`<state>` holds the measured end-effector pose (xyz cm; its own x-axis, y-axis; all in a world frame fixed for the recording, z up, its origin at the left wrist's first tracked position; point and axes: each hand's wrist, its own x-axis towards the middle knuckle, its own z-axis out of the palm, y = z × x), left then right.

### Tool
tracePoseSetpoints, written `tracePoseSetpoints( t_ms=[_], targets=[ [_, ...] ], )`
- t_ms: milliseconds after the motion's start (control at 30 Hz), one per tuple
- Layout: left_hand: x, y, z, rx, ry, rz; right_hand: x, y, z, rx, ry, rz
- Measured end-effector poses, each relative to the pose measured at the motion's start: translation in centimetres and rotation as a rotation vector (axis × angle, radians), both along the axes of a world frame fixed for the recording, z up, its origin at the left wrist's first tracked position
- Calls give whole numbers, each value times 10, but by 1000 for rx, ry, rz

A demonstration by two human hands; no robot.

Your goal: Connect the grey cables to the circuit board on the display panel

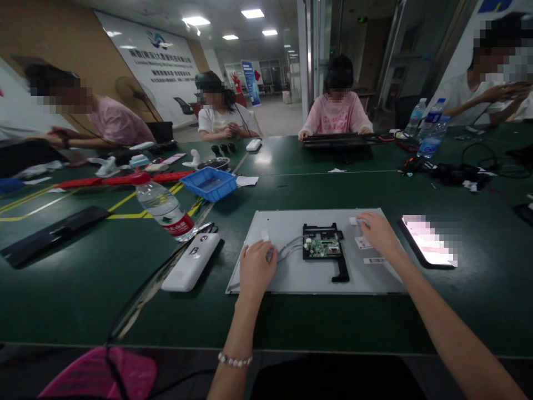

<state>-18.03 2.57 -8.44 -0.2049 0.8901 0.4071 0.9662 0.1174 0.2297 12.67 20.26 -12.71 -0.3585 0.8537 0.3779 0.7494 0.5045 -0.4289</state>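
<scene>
A flat grey display panel [287, 280] lies face down on the table before me. On its middle sits a black bracket [342, 269] with a green circuit board [322, 246]; thin grey cables [289, 244] run from the board toward the left. My left hand [257, 269] rests over the panel's left side, its fingers curled together beside a white strip of tape [265, 235] and the cable ends. What lies between those fingertips is hidden. At the panel's far right, my right hand [378, 234] pinches a small white piece of tape [353, 221]. White labels [375, 260] are stuck near that hand.
Left of the panel are a white power bank [192, 262], a water bottle [164, 208], a blue basket [210, 184] and a long black strip [54, 233]. A lit phone [428, 241] lies at the right. Several co-workers sit around the green table [166, 319].
</scene>
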Motion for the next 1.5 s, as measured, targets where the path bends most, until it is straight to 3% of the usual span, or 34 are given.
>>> tracePoseSetpoints(
  t_ms=[367, 533, 633, 700, 867, 1033, 1267, 1500],
  targets=[
    [-6, -2, 4, 2, -68, -39, 2, -2, -2, -17, 14, 12],
    [22, 8, 38, 10, -159, -288, 0, -5, 0, -11, 22, 53],
    [40, 35, 59, -55, -92, -390, -1, -5, 0, -9, 23, 68],
    [48, 61, 63, -99, -70, -438, -1, -5, 1, 2, 15, 77],
    [47, 107, 34, -244, -100, -681, -4, -4, -2, 15, -35, 106],
    [30, 99, 6, -395, -200, -738, -6, -2, -6, -20, -117, 104],
    [20, 89, 0, -528, -239, -762, -6, -1, -6, 23, -179, 33],
    [17, 91, -8, -486, -265, -793, -14, -3, 8, 91, -68, 3]
  ],
)
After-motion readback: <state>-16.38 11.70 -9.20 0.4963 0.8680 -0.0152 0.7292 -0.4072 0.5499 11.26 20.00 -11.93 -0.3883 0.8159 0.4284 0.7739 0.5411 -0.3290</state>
